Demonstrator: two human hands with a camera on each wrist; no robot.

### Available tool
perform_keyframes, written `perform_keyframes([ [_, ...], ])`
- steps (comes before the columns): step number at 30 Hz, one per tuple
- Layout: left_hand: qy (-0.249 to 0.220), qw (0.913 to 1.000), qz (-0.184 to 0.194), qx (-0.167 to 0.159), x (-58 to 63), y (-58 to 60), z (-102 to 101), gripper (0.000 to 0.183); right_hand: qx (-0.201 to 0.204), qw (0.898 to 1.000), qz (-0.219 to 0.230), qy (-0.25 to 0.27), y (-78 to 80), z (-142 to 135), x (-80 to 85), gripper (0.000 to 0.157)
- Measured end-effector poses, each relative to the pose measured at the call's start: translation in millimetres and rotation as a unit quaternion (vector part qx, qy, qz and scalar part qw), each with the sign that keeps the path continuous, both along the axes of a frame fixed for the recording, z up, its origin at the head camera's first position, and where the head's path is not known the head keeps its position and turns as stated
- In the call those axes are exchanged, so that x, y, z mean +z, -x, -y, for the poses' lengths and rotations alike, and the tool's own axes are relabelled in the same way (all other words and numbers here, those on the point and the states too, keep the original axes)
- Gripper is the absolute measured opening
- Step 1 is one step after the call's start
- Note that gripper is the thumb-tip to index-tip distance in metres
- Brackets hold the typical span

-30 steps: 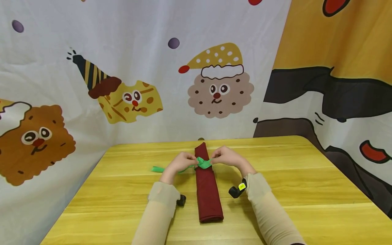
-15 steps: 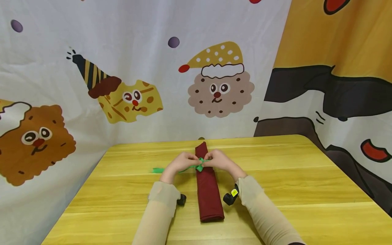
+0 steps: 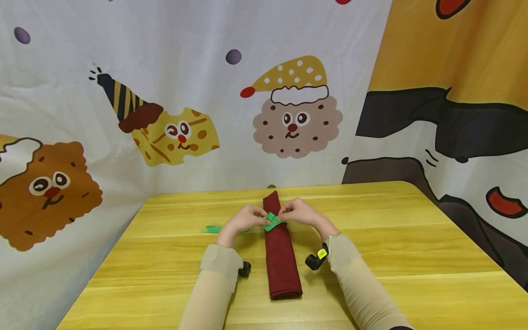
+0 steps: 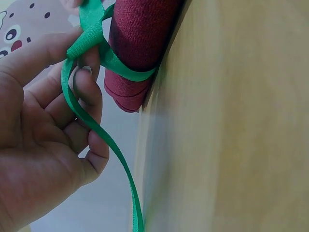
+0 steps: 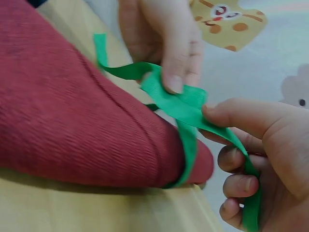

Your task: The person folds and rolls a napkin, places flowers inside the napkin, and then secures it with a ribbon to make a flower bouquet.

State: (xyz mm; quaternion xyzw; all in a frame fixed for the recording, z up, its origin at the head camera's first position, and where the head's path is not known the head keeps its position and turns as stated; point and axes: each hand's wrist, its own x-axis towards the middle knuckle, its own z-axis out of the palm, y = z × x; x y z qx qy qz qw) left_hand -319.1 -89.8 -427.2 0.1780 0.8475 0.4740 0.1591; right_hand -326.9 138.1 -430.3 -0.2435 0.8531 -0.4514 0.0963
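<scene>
A dark red cloth roll [image 3: 282, 261] lies lengthwise on the table, with a green ribbon [image 3: 272, 222] looped round it near its far end. On the roll's left side my left hand [image 3: 249, 217] pinches the ribbon between thumb and finger at the crossing. From the right my right hand [image 3: 302, 212] pinches the same ribbon close by. In the right wrist view the ribbon [image 5: 181, 107] spreads flat between both hands, and one tail runs down across my right fingers [image 5: 241, 186]. The left wrist view shows the other tail [image 4: 113, 145] hanging past my left palm.
The wooden table [image 3: 371, 229] extends on both sides of the roll. A ribbon end [image 3: 212, 229] rests on it at the left. Behind hangs a printed curtain [image 3: 231, 160] with cartoon figures. A black wrist camera [image 3: 316, 259] is strapped at the right sleeve.
My right hand came in toward the left hand over the roll, then drew back slightly right. The ribbon between them has shifted from a bunched loop to a flatter band. The roll stays put.
</scene>
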Motion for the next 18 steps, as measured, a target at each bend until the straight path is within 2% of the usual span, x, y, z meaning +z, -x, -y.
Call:
perform_keyframes([
  [8, 0.003, 1.0000, 0.001, 0.005, -1.4, 0.8, 0, 0.021, -0.006, 1.000, -0.003, -0.006, 1.5, -14, 4.2, 0.010],
  [18, 0.005, 0.9999, -0.005, -0.009, 1.0, -0.2, 0, 0.020, 0.008, 1.000, 0.014, -0.012, -2.0, 1, 2.3, 0.007],
])
